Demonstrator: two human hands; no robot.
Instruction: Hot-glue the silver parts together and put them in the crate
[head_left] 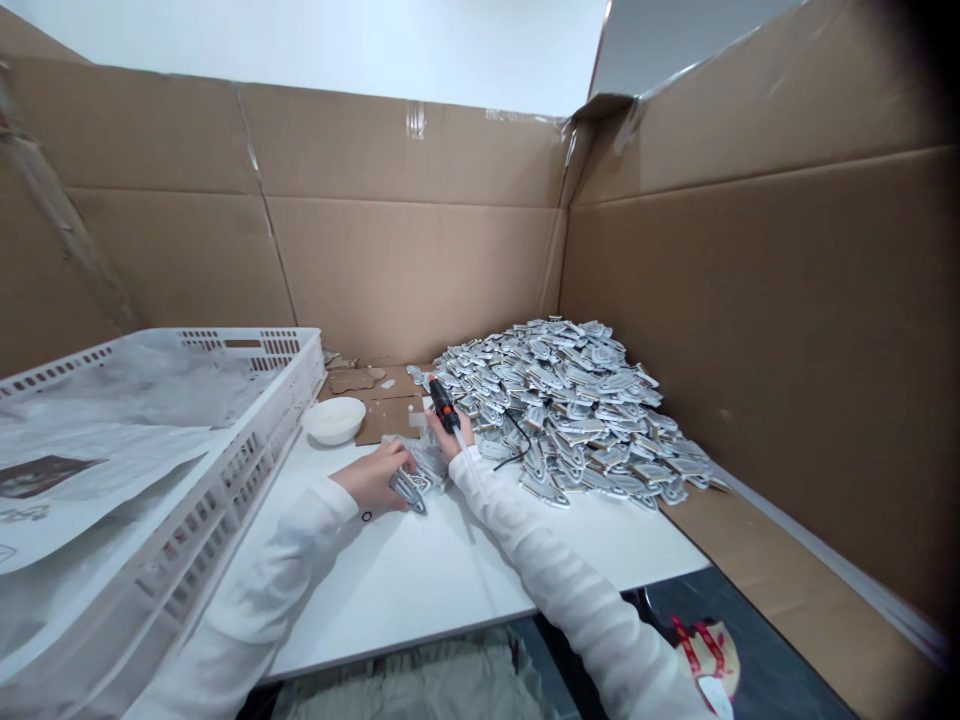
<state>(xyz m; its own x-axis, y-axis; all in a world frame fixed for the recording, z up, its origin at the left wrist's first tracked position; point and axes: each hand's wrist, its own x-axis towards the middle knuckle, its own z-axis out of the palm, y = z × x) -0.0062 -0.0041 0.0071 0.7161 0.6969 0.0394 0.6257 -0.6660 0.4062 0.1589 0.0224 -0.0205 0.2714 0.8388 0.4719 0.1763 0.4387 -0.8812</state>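
Observation:
My left hand (376,478) is closed on a small grey, pointed, iron-shaped piece (409,492) just above the white tabletop (390,590). My right hand (452,436) grips a black and orange hot glue gun (444,404), with a pale glue stick trailing from its rear over the sleeve. Between the hands lies a crumpled clear plastic film (427,455), partly hidden by them. Beyond my right hand, a large pile of similar grey pieces (555,400) covers the table's far right. A small black ring (367,517) rests beside my left wrist.
At the left stands a white plastic crate (247,450) with plastic film and a printed sheet. A white bowl (334,421) sits near flat cardboard scraps (390,415). A black cable (517,440) crosses the pile's edge. Cardboard walls (420,260) surround the table.

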